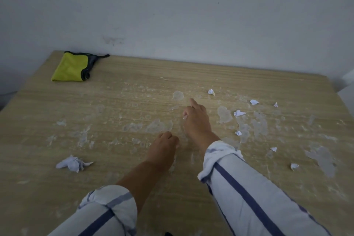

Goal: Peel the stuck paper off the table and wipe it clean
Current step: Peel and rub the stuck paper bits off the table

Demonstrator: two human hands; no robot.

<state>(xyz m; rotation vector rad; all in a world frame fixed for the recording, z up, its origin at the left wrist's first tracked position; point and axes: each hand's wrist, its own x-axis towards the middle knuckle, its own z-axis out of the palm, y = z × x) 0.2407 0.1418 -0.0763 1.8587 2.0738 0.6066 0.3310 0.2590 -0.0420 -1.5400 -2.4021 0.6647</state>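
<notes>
The wooden table (47,136) is smeared with pale, translucent patches of stuck paper and glue, such as one patch (178,95) just beyond my right hand and a larger one (224,114) to its right. My right hand (196,120) lies on the table's middle with its index finger stretched forward onto the surface. A tiny white paper scrap (184,116) shows pinched at its thumb side. My left hand (165,144) rests beside it, nearer to me, fingers curled under with nothing visible in them.
A folded yellow cloth (70,67) with dark edging lies at the far left corner. A crumpled white paper wad (73,163) sits at the near left. Several torn white scraps (239,113) are scattered on the right. A big residue patch (323,159) lies near the right edge.
</notes>
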